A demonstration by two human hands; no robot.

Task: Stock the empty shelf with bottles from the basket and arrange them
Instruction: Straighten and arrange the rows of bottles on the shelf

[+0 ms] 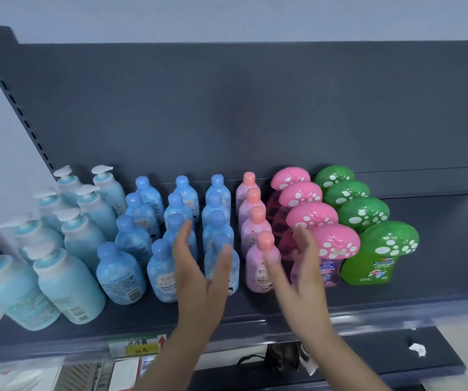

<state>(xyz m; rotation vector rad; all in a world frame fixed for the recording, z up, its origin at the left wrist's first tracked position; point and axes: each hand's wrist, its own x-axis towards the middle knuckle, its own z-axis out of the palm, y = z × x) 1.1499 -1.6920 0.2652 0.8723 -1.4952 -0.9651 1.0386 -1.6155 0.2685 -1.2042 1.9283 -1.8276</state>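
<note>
Hands apart, fingers straight, gripping nothing | left hand [196, 268] before blue bottles [121, 273] | right hand [304, 266] near pink bottle [257, 275]

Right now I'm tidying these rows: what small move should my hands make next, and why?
Probably bring both open hands inward to square up the front blue bottle and front pink bottle: the left hand and right hand flank them, holding nothing.

pale blue pump bottles [83, 238]: 8, two files of 4. blue-capped bottles [119, 275]: 12, three files of 4. pink salmon-capped bottles [258, 269]: 4. pink mushroom-cap bottles [335, 241]: 4. green mushroom-cap bottles [388, 241]: 4. price label [136, 345]: 1.
</note>
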